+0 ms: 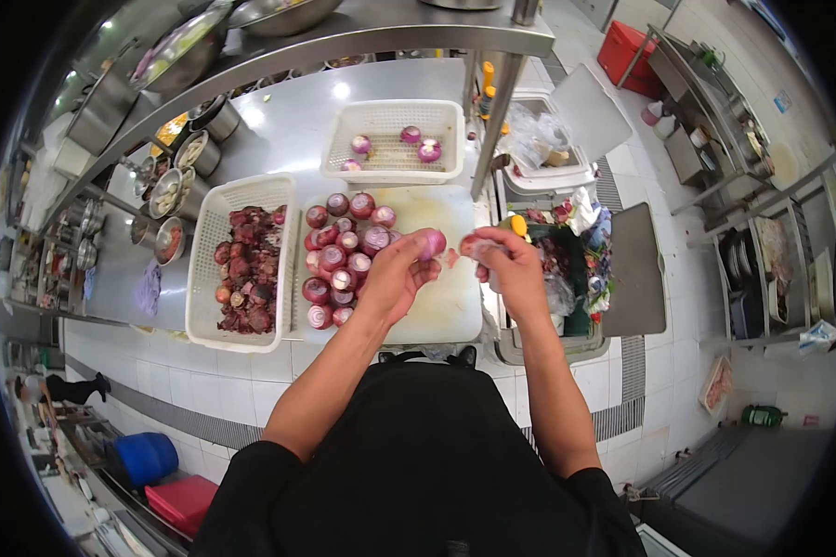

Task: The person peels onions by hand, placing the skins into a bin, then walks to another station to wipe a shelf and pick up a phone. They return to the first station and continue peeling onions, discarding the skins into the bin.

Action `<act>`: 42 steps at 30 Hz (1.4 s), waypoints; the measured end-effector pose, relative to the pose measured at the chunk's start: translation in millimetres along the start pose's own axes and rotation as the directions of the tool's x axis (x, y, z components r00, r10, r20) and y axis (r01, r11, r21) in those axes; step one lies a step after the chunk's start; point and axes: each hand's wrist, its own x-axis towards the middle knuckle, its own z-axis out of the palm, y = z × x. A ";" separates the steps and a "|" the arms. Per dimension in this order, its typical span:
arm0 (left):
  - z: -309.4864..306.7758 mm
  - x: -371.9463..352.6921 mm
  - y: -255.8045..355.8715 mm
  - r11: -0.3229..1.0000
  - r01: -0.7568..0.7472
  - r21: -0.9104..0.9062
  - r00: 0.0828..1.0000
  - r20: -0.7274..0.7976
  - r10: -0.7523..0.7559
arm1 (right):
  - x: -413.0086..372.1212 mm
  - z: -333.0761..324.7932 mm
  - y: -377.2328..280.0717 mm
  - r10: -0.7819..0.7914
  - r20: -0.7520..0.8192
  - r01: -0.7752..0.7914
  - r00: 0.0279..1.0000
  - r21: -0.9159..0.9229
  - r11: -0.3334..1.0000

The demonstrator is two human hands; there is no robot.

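Note:
My left hand is closed around a partly peeled red onion, above the white cutting board. Just to its right, the fingers of my right hand pinch a piece of reddish onion skin; a knife, if any, does not show there. Between the two hands is a small scrap of skin. Several trimmed red onions crowd the left half of the board. Behind it, a white basket holds several peeled onions.
Left of the board stands a white basket full of onions and loose dark skins. A bin with peelings and plastic is at the right. A steel shelf post rises behind my right hand. Steel pots line the counter's left.

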 end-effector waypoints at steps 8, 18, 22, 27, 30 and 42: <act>-59.0 95.4 63.7 0.943 -0.026 0.331 0.909 -0.385 0.160 | 15.1 -117.5 149.0 0.329 -0.389 -0.127 0.860 0.461 0.878; -127.7 109.1 89.6 -0.523 0.281 0.804 0.957 -0.195 0.214 | 9.4 -151.2 75.1 0.220 -0.702 -0.159 0.678 0.152 0.976; -134.0 115.6 76.7 -0.562 0.291 0.775 0.955 -0.203 0.214 | 1.8 -128.8 72.7 0.078 -0.549 -0.028 0.832 0.098 0.995; -130.8 96.8 78.1 -0.311 0.163 0.936 0.917 -0.027 0.399 | -6.4 -85.7 72.7 0.018 -0.284 -0.025 0.959 -0.023 0.999; -94.8 54.9 70.5 0.423 -0.127 0.897 0.929 -0.042 0.367 | -7.8 -48.2 56.1 0.007 -0.209 -0.022 0.978 -0.067 0.998; -24.2 -25.5 28.9 0.986 -0.132 0.105 0.979 0.169 0.113 | 1.4 37.7 -10.9 -0.174 0.270 0.260 0.947 -0.329 0.908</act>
